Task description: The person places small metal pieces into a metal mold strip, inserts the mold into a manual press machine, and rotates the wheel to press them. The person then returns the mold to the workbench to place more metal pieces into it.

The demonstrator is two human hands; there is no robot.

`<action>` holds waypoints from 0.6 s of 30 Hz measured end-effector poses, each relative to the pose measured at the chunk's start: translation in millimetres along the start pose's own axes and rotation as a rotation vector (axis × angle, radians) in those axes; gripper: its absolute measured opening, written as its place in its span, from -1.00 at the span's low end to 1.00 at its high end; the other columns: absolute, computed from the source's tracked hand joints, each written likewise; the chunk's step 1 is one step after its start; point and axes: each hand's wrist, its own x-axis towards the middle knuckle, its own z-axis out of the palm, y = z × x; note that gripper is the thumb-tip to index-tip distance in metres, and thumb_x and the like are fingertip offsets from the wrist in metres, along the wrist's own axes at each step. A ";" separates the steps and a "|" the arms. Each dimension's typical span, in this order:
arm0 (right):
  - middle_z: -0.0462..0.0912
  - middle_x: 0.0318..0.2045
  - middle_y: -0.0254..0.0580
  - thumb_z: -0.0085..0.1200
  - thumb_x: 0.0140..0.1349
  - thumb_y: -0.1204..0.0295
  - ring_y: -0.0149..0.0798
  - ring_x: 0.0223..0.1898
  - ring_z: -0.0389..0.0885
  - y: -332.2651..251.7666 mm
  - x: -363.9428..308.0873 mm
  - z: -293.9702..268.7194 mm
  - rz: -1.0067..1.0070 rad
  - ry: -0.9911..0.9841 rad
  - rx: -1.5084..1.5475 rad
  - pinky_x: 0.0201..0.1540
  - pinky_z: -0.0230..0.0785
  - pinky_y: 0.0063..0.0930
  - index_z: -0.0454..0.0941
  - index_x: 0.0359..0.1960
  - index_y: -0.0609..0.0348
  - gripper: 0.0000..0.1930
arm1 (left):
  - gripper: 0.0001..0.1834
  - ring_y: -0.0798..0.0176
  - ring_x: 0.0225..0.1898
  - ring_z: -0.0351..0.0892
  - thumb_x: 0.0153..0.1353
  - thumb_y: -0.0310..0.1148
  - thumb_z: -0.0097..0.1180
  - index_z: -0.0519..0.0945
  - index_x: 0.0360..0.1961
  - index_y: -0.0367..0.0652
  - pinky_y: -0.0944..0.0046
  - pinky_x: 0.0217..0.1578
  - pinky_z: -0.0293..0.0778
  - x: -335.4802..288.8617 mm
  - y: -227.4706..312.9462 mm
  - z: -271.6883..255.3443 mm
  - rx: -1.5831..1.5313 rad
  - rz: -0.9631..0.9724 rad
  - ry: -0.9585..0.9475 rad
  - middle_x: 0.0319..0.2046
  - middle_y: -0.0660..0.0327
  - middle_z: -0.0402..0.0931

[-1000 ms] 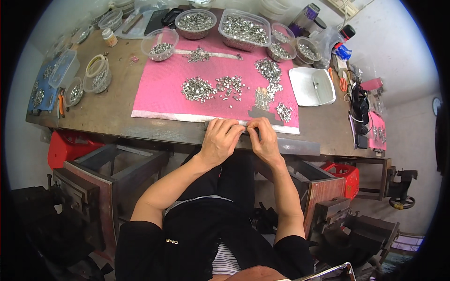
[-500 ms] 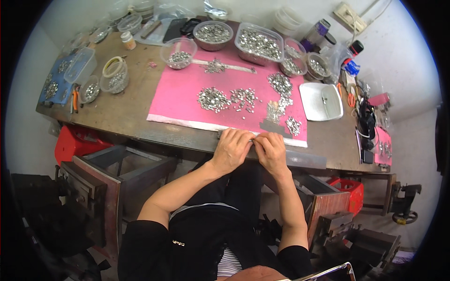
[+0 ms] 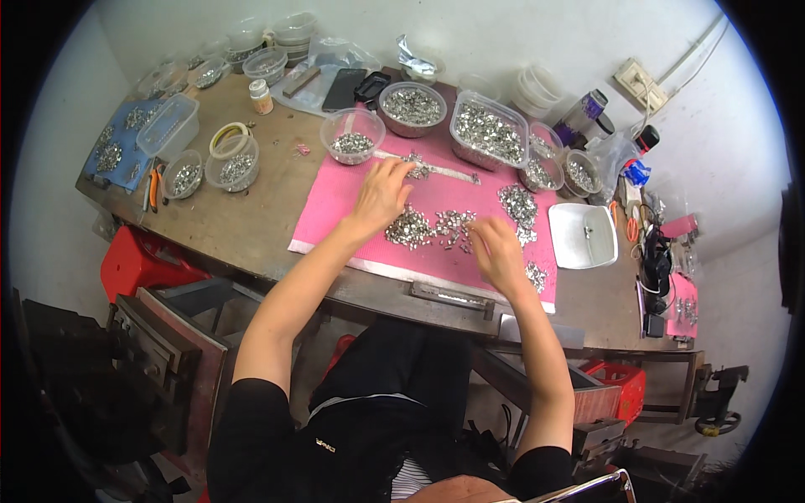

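My left hand reaches over the pink mat, its fingers apart and bent down beside a small pile of shiny metal pieces. My right hand is further right, fingertips drawn together at the edge of a spread of small metal pieces; whatever they hold is too small to make out. Left of that spread lies a denser heap of metal pieces. At the bench's front edge, in front of me, sits a narrow metal holder with a bright row along it.
Tubs of metal pieces stand behind the mat: a round tub, a grey bowl and a rectangular tub. A white tray is at the right. Orange-handled pliers lie left. Red stools stand under the bench.
Both hands have left the holder at the bench edge and moved forward over the mat, the left to the small far pile, the right to the middle spread. The holder is now uncovered.
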 end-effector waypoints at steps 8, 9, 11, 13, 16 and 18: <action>0.56 -0.16 0.07 0.19 0.24 0.49 0.14 -0.09 0.55 54.9 94.1 112.7 0.155 -0.112 -0.122 0.03 0.47 -0.02 0.63 -0.11 0.24 -0.80 | -0.70 -0.09 -0.03 0.51 0.22 -0.38 0.28 0.61 -0.05 -0.23 -0.04 -0.02 0.47 33.1 -30.8 37.8 0.124 0.005 -0.184 -0.10 0.04 0.48; 0.57 -0.17 0.06 0.19 0.23 0.49 0.13 -0.09 0.55 55.8 96.7 116.6 0.162 -0.141 -0.154 0.03 0.47 -0.03 0.62 -0.13 0.24 -0.81 | -0.81 -0.12 -0.06 0.52 0.21 -0.44 0.25 0.60 -0.16 -0.23 -0.06 -0.05 0.48 34.1 -32.9 37.9 0.111 0.013 -0.154 -0.18 0.02 0.46; 0.58 -0.19 0.05 0.20 0.23 0.48 0.13 -0.10 0.56 58.9 97.2 121.4 0.160 -0.130 -0.136 0.02 0.48 -0.04 0.62 -0.16 0.24 -0.83 | -0.83 -0.12 -0.08 0.53 0.22 -0.45 0.25 0.62 -0.17 -0.23 -0.05 -0.07 0.49 32.8 -37.5 37.7 0.091 0.025 -0.144 -0.19 0.02 0.47; 0.59 -0.22 0.04 0.21 0.22 0.48 0.12 -0.11 0.57 56.7 98.1 119.5 0.159 -0.120 -0.118 0.01 0.48 -0.06 0.62 -0.19 0.25 -0.84 | -0.85 -0.13 -0.10 0.54 0.22 -0.46 0.24 0.63 -0.19 -0.23 -0.05 -0.08 0.50 32.2 -39.3 36.8 0.070 0.035 -0.135 -0.20 0.03 0.49; 0.63 -0.27 0.01 0.22 0.22 0.47 0.11 -0.14 0.60 52.3 95.6 105.5 0.174 -0.089 -0.065 -0.03 0.50 -0.07 0.65 -0.24 0.24 -0.87 | -0.89 -0.12 -0.17 0.59 0.23 -0.49 0.23 0.65 -0.22 -0.24 -0.04 -0.14 0.54 32.1 -40.1 36.3 -0.021 0.018 -0.052 -0.26 0.04 0.52; 0.66 -0.29 0.00 0.23 0.22 0.47 0.09 -0.18 0.64 46.5 92.4 93.6 0.211 -0.067 -0.009 -0.06 0.51 -0.05 0.67 -0.29 0.23 -0.90 | -0.90 -0.11 -0.24 0.63 0.23 -0.51 0.23 0.66 -0.23 -0.25 -0.01 -0.20 0.56 33.8 -40.0 35.2 -0.066 -0.020 -0.008 -0.30 0.06 0.55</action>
